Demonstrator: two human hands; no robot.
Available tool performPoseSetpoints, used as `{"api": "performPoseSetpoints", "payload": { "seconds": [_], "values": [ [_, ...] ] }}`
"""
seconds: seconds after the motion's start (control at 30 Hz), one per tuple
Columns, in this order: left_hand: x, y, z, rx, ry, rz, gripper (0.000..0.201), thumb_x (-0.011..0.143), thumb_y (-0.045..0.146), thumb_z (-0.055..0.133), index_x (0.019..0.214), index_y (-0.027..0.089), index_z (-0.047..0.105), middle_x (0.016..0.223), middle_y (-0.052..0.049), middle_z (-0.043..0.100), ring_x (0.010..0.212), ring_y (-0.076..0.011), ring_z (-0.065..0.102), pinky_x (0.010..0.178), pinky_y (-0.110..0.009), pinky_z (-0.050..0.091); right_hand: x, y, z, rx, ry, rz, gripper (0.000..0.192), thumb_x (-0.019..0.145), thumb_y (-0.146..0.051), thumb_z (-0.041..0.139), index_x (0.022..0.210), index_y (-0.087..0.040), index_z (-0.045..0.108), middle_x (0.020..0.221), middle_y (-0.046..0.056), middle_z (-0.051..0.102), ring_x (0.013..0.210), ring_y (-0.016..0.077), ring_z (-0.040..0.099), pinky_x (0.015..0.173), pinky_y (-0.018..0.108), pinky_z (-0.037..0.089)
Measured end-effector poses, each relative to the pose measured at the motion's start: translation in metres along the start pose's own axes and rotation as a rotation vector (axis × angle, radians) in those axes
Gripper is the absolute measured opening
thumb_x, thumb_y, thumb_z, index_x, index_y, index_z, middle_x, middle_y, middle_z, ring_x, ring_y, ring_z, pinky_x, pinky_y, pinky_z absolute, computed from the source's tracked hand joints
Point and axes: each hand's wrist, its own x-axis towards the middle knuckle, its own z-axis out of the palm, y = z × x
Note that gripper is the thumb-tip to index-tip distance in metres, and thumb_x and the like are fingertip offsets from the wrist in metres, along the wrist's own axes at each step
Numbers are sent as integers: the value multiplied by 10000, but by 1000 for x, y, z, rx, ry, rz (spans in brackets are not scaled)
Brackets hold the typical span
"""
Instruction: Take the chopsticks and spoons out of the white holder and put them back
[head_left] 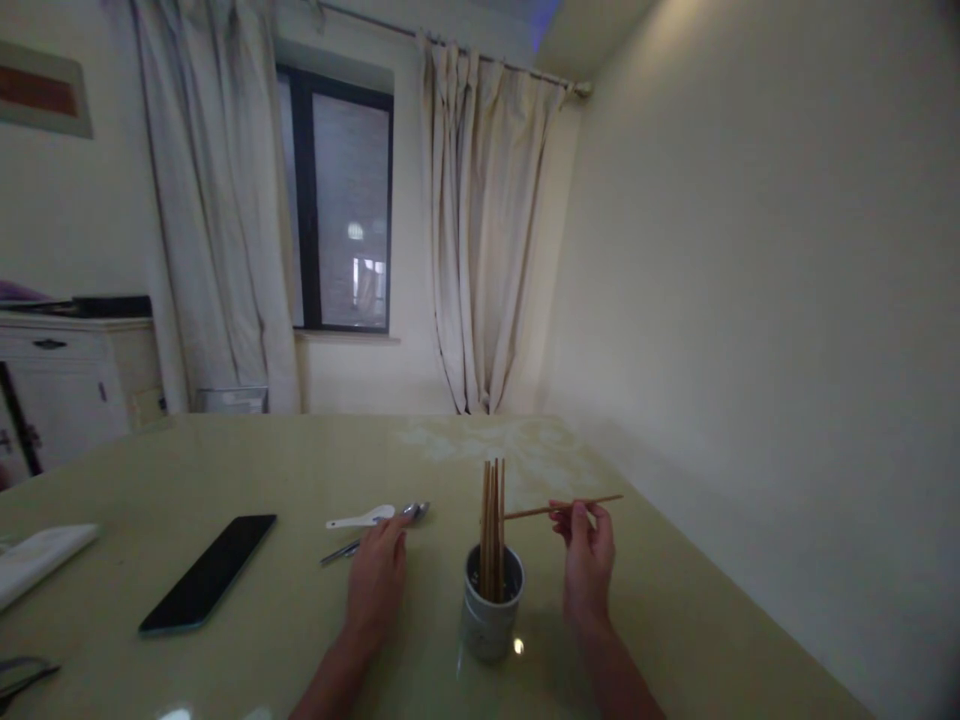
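My right hand (587,565) is closed in a pinch on a wooden chopstick (529,513), held nearly level to the right of a grey cup. Whether it is one stick or a pair, I cannot tell. Several more chopsticks (491,530) stand upright in the cup (489,625). Left of the cup, my left hand (377,580) lies low over the table, its fingers loosely stretched over metal spoons (415,511), partly hiding them. Just beyond it lies a white spoon (360,520). Thin metal handles (339,553) stick out left of that hand.
On the glossy table (300,460) a black phone (214,575) lies to the left. Farther left are a white object (45,560) and a pair of glasses (26,675), cut off by the frame. A wall (750,350) borders the table's right side.
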Motion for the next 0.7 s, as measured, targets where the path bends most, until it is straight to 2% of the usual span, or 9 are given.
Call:
{"api": "performPoseSetpoints", "payload": {
  "seconds": [0.1,0.23,0.47,0.6,0.7],
  "values": [
    [1,-6,-16,293,-88,-102,425,982,100,419,1260,188,727,1285,-129,743,1173,-309,672,1010,-469,522,10,-12,-8,120,100,-39,514,808,-636,801,1031,-225,587,803,22,783,629,152,685,636,272,544],
    [-2,-3,-23,491,-143,-156,430,1027,132,408,1351,217,676,1382,-130,691,1247,-315,624,1004,-457,470,9,-22,-9,209,80,-2,498,792,-575,847,1065,-240,600,765,-14,761,596,127,650,608,237,518],
    [-4,-7,-20,564,-174,-140,435,1039,137,386,1372,189,661,1365,-146,688,1234,-308,636,997,-445,466,0,-32,-3,285,24,-66,576,775,-423,912,1252,-289,618,897,-15,765,797,129,688,751,240,537],
    [-5,-8,-20,578,-194,-163,436,1044,139,370,1367,171,662,1348,-157,694,1210,-308,644,979,-444,474,-4,-36,-3,247,-34,2,610,766,-470,909,1277,-285,633,889,1,752,789,149,679,708,249,534],
    [-3,-9,-20,574,-216,-174,429,1040,141,374,1345,158,675,1347,-163,691,1217,-317,635,988,-451,468,-10,-35,0,149,-147,27,612,799,-519,877,1302,-258,645,866,24,748,718,159,635,656,268,521]
  ]
}}
